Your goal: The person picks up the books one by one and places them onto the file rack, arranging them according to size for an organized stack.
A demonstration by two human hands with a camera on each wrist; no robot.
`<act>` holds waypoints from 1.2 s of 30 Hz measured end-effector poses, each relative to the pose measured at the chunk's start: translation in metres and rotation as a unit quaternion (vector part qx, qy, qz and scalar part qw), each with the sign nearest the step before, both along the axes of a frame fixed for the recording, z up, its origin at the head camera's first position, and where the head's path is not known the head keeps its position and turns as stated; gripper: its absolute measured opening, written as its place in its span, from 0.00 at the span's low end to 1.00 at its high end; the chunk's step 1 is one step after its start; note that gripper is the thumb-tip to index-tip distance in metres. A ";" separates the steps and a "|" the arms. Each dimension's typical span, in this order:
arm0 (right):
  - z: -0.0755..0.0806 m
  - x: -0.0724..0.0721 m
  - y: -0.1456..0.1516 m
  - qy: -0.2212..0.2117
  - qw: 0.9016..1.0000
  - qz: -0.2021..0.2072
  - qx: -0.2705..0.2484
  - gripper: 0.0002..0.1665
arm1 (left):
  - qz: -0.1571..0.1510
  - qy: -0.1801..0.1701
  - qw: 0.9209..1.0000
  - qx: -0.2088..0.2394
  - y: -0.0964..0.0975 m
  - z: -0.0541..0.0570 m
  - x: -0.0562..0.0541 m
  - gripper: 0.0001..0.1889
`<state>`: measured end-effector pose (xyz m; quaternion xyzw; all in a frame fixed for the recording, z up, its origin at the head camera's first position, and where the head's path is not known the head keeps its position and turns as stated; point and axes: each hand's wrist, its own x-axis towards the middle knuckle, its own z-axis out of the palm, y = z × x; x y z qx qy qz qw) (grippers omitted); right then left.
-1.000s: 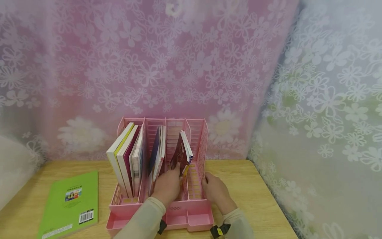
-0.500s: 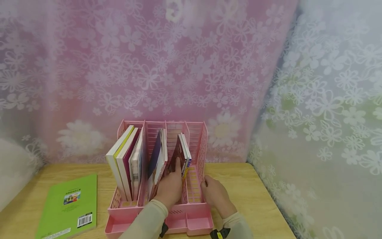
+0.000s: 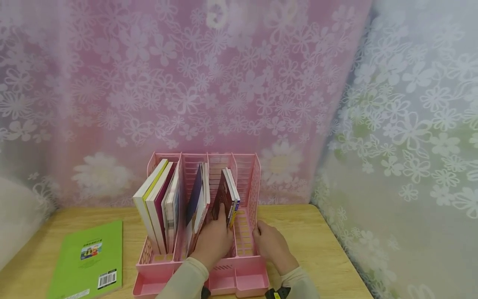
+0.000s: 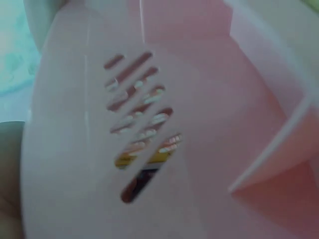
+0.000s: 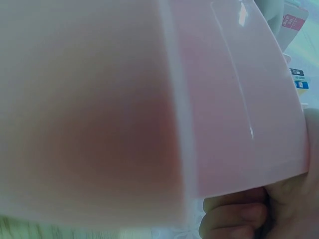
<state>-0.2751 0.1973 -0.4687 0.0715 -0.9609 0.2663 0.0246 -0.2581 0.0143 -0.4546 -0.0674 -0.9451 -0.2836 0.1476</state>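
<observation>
A pink book rack (image 3: pixel 239 261) with four upright slots stands on the table. In its third slot a thin maroon-covered book (image 3: pixel 222 193) leans right against white-edged books (image 3: pixel 232 185). My left hand (image 3: pixel 213 241) holds the maroon book low down, one finger lying up along its cover; the other fingers are hidden. In the left wrist view, the rack's slotted front (image 4: pixel 199 89) fills the frame, with only a strip of hand (image 4: pixel 9 179) showing. My right hand (image 3: pixel 274 245) grips the rack's right side wall, its fingers (image 5: pixel 234 214) curled at the wall edge in the right wrist view.
Thick books (image 3: pixel 157 203) fill the first slot, and thinner books (image 3: pixel 198 199) lean in the second. A green book (image 3: pixel 89 261) lies flat on the wooden table (image 3: pixel 310 236), left of the rack. Floral curtains (image 3: pixel 239 83) hang behind and at the right.
The tops of the maroon book and its neighbours have tipped slightly left. My left finger has slid a little up the cover. My right hand keeps its grip. The view has tilted slightly.
</observation>
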 end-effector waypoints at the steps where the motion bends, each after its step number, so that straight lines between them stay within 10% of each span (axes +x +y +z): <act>1: 0.000 0.000 0.000 -0.001 1.000 0.000 0.000 0.13 | -0.002 0.000 1.000 0.008 0.000 0.000 0.002 0.40; 11: -0.002 -0.003 -0.005 0.004 1.000 0.001 0.002 0.13 | -0.047 0.025 0.999 0.008 -0.015 0.018 0.030 0.36; 17: -0.001 -0.004 -0.010 0.007 1.000 0.001 0.006 0.13 | -0.146 0.063 0.986 -0.042 -0.038 0.029 0.065 0.21; 21: 0.001 -0.004 -0.012 0.013 1.000 0.003 0.005 0.13 | -0.216 -0.017 0.976 -0.012 -0.065 0.046 0.084 0.12; 26: 0.000 -0.004 -0.014 0.010 1.000 0.006 0.005 0.13 | -0.284 -0.163 0.944 0.027 -0.130 0.060 0.099 0.06; 29: -0.001 -0.004 -0.014 0.005 1.000 0.011 0.000 0.14 | -0.250 -0.214 0.944 0.018 -0.178 0.060 0.103 0.07; 36: -0.001 -0.003 -0.004 -0.005 1.000 -0.006 -0.006 0.15 | -0.024 -0.258 0.965 -0.038 -0.236 0.051 0.085 0.15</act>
